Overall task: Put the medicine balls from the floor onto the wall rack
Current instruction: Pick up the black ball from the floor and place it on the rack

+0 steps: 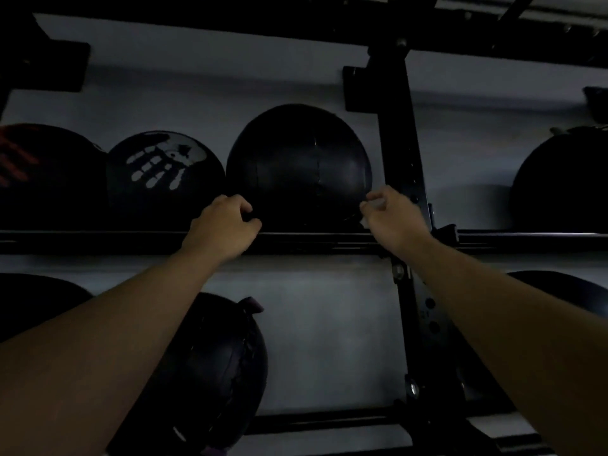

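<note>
A large black medicine ball [298, 166] rests on the upper rail of the wall rack [316, 240], just left of the black upright post [403, 179]. My left hand [223, 227] is at the ball's lower left edge, fingers curled, thumb touching the ball. My right hand [391, 218] is at the ball's lower right edge with its fingers curled, something small and pale between them. Both arms reach up from below. Whether either hand still bears the ball's weight I cannot tell.
Left of it on the same rail sit a black ball with a white handprint [164, 179] and a ball with red stripes [42, 176]. Another dark ball [562, 182] sits beyond the post. On the lower rail are more black balls [217, 366]. The scene is dim.
</note>
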`<state>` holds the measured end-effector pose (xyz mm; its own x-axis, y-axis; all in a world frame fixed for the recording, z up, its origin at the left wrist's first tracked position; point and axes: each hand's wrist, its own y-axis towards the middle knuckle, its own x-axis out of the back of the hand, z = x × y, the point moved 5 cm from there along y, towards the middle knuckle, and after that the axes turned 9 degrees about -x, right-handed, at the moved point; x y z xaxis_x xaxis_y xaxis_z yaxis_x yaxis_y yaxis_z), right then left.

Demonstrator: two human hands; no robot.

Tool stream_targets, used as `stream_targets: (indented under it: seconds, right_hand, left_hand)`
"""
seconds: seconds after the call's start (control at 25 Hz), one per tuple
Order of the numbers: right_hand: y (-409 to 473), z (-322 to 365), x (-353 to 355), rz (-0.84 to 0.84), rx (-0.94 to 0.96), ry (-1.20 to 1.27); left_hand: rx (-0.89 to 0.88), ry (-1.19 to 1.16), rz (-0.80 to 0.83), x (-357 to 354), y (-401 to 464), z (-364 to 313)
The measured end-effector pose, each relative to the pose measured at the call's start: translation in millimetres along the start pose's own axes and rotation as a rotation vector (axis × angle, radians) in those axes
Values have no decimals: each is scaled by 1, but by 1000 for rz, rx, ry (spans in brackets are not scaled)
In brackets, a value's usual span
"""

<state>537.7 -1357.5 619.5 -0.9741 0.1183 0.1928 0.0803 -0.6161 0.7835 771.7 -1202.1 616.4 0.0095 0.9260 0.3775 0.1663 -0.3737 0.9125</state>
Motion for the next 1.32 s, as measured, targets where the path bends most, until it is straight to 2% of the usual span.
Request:
stream_targets:
  seconds: [0.16, 0.36, 0.56, 0.72, 1.04, 1.2, 1.32]
  right_hand:
    - [73, 13, 10, -46, 28, 30]
    - [161, 15, -5, -13, -33, 216]
    - [207, -5, -51, 144, -120, 516]
    - [216, -14, -70, 129, -125, 696]
    - [200, -22, -58, 148, -27, 715]
    - [173, -21, -29, 181, -10, 741]
    - [148, -4, -6, 158, -25, 727]
  left_hand:
    - [62, -67, -185, 12, 68, -5]
    - [168, -271, -382, 16, 141, -11]
    - [162, -540, -278, -22, 173, -4]
    - [187, -536, -454, -32, 176, 8]
    - [109, -580, -489, -29, 158, -2]
    - [42, -842, -408, -22, 138, -2]
    - [80, -883, -360, -1, 130, -9]
